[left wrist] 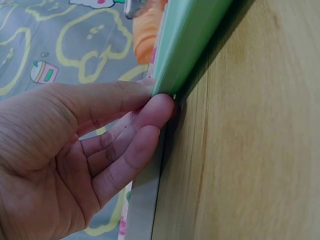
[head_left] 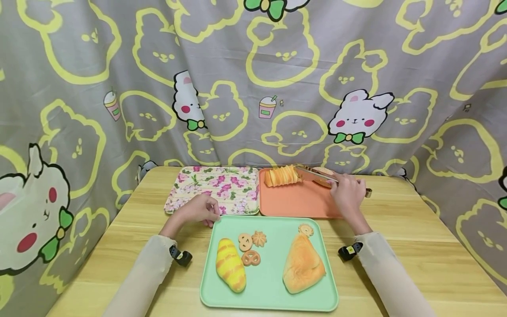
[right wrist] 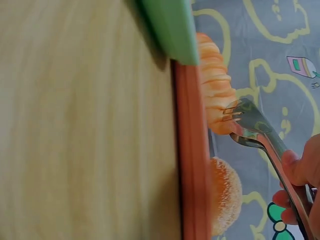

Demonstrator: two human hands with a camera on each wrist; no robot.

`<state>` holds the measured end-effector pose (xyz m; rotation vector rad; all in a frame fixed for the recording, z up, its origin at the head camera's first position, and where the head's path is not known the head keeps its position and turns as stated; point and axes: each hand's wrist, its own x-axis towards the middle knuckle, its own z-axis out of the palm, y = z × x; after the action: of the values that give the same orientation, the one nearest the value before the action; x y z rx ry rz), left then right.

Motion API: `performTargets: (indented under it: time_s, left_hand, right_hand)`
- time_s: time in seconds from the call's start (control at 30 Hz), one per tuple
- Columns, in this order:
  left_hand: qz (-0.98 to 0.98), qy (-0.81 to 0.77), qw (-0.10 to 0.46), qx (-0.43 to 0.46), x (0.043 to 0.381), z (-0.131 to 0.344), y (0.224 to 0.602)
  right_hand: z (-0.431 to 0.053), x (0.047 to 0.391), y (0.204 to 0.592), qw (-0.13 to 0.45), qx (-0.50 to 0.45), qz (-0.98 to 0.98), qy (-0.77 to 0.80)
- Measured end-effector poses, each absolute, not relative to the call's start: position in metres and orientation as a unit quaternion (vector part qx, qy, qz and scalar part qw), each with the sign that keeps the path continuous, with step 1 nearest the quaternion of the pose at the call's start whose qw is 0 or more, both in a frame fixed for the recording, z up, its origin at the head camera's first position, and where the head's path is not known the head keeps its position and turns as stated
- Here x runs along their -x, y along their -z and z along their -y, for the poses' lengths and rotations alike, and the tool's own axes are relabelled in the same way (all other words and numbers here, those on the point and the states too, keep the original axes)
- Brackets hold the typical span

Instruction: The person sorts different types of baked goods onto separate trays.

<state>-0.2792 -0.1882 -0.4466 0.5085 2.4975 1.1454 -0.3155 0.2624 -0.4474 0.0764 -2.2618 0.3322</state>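
Note:
My right hand [head_left: 349, 193] grips metal food tongs [head_left: 317, 173] over the orange tray [head_left: 299, 201]. In the right wrist view, the tongs' slotted tip [right wrist: 245, 116] is right at the end of a ridged orange bread roll [right wrist: 212, 85]. A round, crumb-coated bun [right wrist: 226, 195] sits on that tray too, partly hidden behind the tongs in the head view. At the far left corner of the green tray [head_left: 273, 296], my left hand [head_left: 201, 208] pinches the rim between thumb and index finger, as the left wrist view shows.
On the green tray lie a yellow striped bread [head_left: 230, 266], a triangular bread [head_left: 302, 266], a pretzel cookie [head_left: 251, 258] and several other cookies. A floral tray [head_left: 222, 187] stands behind my left hand. A patterned curtain [head_left: 245, 105] hangs behind the wooden table [head_left: 396, 246].

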Motion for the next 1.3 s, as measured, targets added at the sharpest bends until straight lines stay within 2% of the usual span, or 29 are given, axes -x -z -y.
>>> performTargets:
  time_s: [0.37,0.57,0.9,1.3]
  left_hand:
    - [-0.882,-0.403,0.174,-0.174,0.278,0.188,0.445]
    - [-0.883,-0.401,0.174,-0.171,0.279,0.188,0.444]
    - [-0.883,-0.400,0.176,-0.168,0.280,0.188,0.445]
    - [-0.883,-0.399,0.177,-0.171,0.280,0.188,0.446]
  right_hand:
    - [-0.265,0.318,0.454,0.391,-0.044,0.908,-0.142]
    - [-0.270,0.317,0.452,0.354,-0.044,0.924,-0.134]
    - [-0.281,0.313,0.439,0.251,-0.036,0.956,-0.148]
    - [-0.288,0.311,0.430,0.217,-0.043,0.961,-0.166]
